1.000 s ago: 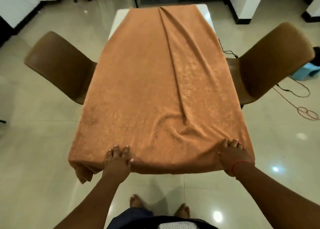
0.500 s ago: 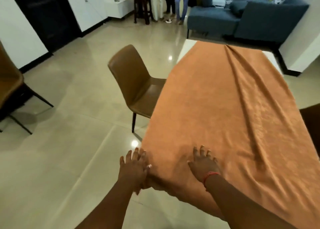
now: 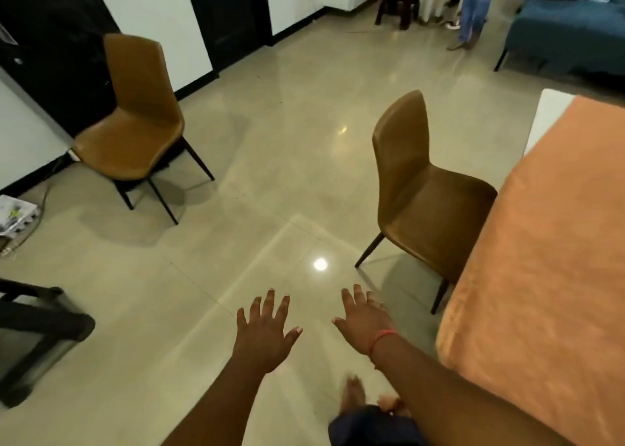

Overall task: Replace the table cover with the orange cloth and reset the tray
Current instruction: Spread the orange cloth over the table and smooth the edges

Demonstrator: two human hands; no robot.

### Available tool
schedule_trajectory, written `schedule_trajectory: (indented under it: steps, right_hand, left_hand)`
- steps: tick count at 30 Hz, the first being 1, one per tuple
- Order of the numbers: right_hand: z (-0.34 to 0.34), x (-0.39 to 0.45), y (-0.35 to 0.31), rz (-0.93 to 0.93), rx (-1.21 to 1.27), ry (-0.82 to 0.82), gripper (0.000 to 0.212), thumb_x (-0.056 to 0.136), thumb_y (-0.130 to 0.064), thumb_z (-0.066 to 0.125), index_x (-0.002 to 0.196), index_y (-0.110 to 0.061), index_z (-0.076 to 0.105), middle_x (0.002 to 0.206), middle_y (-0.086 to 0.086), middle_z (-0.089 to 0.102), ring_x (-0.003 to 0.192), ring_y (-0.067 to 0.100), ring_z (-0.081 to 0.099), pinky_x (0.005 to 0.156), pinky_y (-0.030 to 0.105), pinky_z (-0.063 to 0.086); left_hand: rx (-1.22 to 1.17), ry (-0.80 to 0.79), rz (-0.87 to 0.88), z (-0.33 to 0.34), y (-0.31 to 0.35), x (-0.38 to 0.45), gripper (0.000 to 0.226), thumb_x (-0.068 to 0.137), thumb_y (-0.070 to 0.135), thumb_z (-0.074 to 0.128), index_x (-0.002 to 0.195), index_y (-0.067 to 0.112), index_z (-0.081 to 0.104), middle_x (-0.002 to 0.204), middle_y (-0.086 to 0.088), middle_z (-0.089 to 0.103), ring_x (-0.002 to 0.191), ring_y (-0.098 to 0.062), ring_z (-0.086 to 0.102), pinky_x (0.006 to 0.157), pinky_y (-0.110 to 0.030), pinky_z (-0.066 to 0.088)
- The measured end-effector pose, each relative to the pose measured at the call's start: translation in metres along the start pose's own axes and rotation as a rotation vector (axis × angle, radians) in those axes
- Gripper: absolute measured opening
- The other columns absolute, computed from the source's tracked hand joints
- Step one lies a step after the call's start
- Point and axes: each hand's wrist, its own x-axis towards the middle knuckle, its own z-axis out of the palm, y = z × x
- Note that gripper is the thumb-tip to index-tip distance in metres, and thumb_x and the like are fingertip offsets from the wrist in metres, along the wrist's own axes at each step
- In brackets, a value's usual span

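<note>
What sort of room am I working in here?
Most likely a home's open dining and living area: a table under an orange cloth, brown dining chairs on a glossy tiled floor, and a blue sofa at the far end.

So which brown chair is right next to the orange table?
The brown chair on the right, its seat touching the orange cloth. The other chair stands far off by the wall.

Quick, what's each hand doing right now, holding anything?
Left hand: open, fingers spread, holding nothing.
Right hand: open, fingers spread, holding nothing, off the orange cloth.
</note>
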Motion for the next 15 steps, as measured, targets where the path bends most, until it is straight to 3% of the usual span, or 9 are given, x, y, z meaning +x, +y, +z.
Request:
schedule_trajectory:
  steps: [7,12,15]
  right_hand:
    - [-0.044,0.13,-0.043,-0.091,-0.016,-0.068,0.077,0.099,-0.061,0.028,0.158,-0.022,-0.002,0.166,0.008,-0.009,0.152,0.035,0.001,0.12,0.052,0.013]
    - [-0.111,0.221,-0.06,-0.188,-0.034,-0.078,0.083,0.095,-0.069,0.025,0.158,-0.024,-0.004,0.166,0.007,-0.011,0.152,0.033,-0.003,0.12,0.053,0.009]
    - [-0.158,0.273,-0.067,-0.199,-0.017,-0.058,0.084,0.093,-0.072,0.023,0.158,-0.024,-0.004,0.165,0.006,-0.011,0.152,0.033,-0.004,0.121,0.053,0.008]
  left_hand:
    - [0.034,-0.011,-0.078,-0.044,-0.051,0.102,0.097,0.069,0.078,-0.021,0.155,0.033,-0.011,0.165,-0.003,-0.01,0.151,-0.031,0.0,0.118,-0.058,0.006]
    - [0.032,0.0,-0.163,-0.097,-0.07,0.181,0.104,0.064,0.08,-0.029,0.155,0.034,-0.01,0.166,-0.003,-0.008,0.151,-0.03,0.001,0.118,-0.057,0.007]
    - [0.005,-0.009,-0.179,-0.133,-0.078,0.234,0.1,0.067,0.079,-0.024,0.155,0.034,-0.011,0.165,-0.002,-0.01,0.152,-0.03,-0.001,0.118,-0.057,0.006]
